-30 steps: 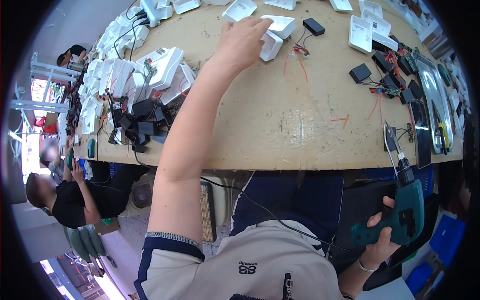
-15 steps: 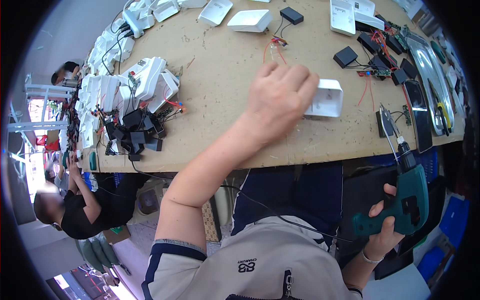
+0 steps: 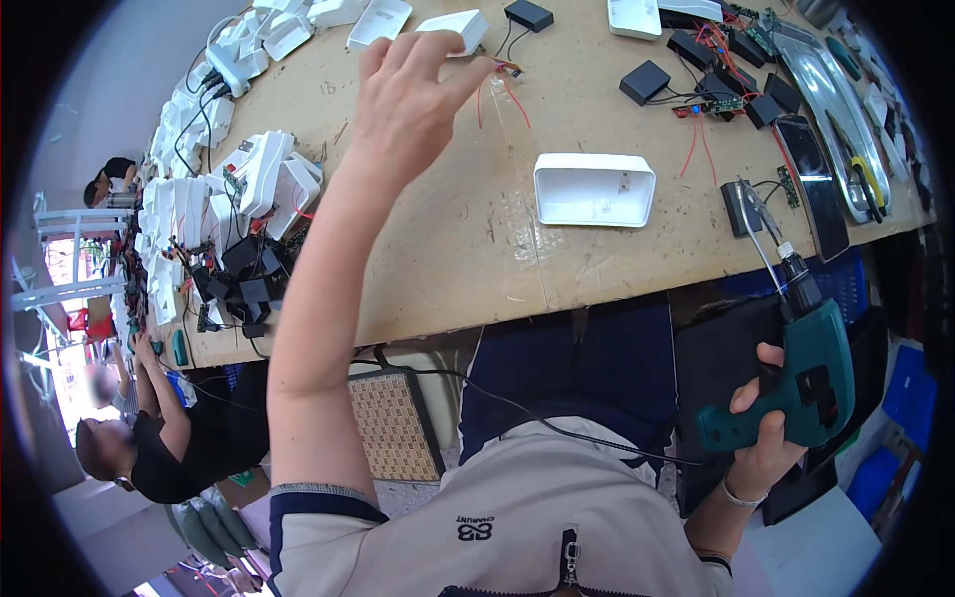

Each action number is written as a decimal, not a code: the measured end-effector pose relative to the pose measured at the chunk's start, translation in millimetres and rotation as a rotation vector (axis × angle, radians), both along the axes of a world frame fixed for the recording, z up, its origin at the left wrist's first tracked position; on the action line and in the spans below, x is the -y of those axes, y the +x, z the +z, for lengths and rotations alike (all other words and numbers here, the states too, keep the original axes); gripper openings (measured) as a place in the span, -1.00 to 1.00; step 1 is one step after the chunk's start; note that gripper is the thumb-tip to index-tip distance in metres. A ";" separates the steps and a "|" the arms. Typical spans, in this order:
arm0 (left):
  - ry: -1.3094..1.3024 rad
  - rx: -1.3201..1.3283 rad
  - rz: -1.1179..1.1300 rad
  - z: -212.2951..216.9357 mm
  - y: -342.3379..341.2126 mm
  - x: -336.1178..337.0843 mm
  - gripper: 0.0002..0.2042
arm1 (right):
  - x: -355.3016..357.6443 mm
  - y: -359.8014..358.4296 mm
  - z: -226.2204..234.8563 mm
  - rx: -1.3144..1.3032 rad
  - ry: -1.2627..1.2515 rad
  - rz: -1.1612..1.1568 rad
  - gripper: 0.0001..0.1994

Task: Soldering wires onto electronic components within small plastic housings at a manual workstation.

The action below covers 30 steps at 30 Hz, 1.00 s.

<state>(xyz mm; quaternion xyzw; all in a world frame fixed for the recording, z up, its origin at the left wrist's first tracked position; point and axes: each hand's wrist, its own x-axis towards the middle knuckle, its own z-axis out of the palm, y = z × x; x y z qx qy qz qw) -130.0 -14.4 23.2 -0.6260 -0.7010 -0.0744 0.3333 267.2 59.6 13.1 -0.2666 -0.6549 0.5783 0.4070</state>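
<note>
My left hand [image 3: 413, 104] is stretched over the far part of the table, its fingers spread and nothing visible in them. It covers part of a white plastic housing [image 3: 460, 24]; whether it touches that is unclear. Beside the thumb lies a small circuit board [image 3: 508, 69] with red wires, linked to a black box [image 3: 529, 15]. An open white case [image 3: 595, 191] rests alone nearer me. Low at the right, my right hand [image 3: 764, 423] is wrapped round the handle of a teal soldering gun [image 3: 821, 373], whose metal tips point up past the table edge.
White housings [image 3: 264, 174] and black boxes [image 3: 244, 259] pile up at left. Boxes and wired boards [image 3: 721, 104] cluster at right, near a dark phone [image 3: 811, 184] and a clear tray [image 3: 816, 80] with pliers [image 3: 860, 174]. A black cord [image 3: 527, 413] crosses my lap. Another person [image 3: 189, 428] sits at left.
My left hand has moved away from the open white case, up and left toward the far housings. The view has shifted slightly; my right hand still holds the soldering gun.
</note>
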 end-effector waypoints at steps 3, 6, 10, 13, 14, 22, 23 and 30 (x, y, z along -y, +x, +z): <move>-0.166 -0.143 0.024 -3.3 -3.5 -8.8 -0.66 | -0.6 0.1 -0.5 0.001 0.002 0.002 -0.33; -0.244 -0.131 -0.141 -12.2 -12.2 -21.3 -0.72 | -0.2 -1.7 1.5 0.005 0.013 -0.007 -0.33; -0.377 -0.123 -0.317 -4.0 -24.3 -36.8 -0.83 | -0.8 -1.7 2.6 0.013 -0.002 -0.003 -0.33; -0.378 -0.115 -0.393 -3.1 -25.8 -43.3 -0.87 | -1.4 -1.0 3.4 0.010 -0.012 -0.021 -0.33; -0.344 -0.064 -0.424 -5.5 -25.6 -44.6 -0.88 | -1.8 -0.7 2.8 0.009 -0.021 -0.029 -0.33; 0.687 1.242 -0.439 -5.2 -28.9 -44.4 -0.93 | -6.8 -13.8 -0.3 -0.108 -0.140 -0.016 -0.33; 0.819 1.255 -0.478 0.2 -31.7 -39.7 -0.92 | -7.9 -16.7 -0.9 -0.171 -0.172 0.007 -0.33; 0.947 1.075 -0.506 41.6 -28.9 43.8 -0.86 | -8.3 -40.7 -11.1 -0.374 -0.502 0.196 -0.24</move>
